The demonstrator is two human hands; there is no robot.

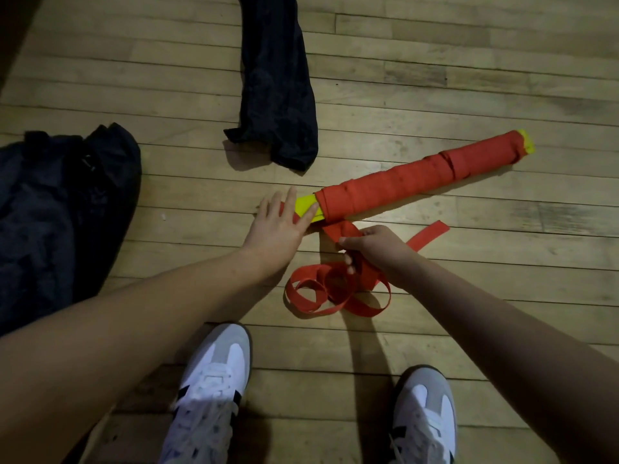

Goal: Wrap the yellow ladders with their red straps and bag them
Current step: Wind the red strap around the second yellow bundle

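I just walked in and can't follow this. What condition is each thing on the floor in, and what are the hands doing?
Yellow ladder: bundled, mostly wrapped, near end bare.
Red strap: partly wound, rest loose on floor.
Left hand: flat, pressing ladder's end.
Right hand: gripping strap.
Narrow black bag: flat, unfilled.
Large dark bag: slumped.

Under me runs a wooden plank floor (435, 61), its boards pale and scuffed. My two white sneakers stand on it at the bottom edge, the left shoe (214, 386) and the right shoe (425, 413), each with grey toe patches, dark side stripes and white laces.
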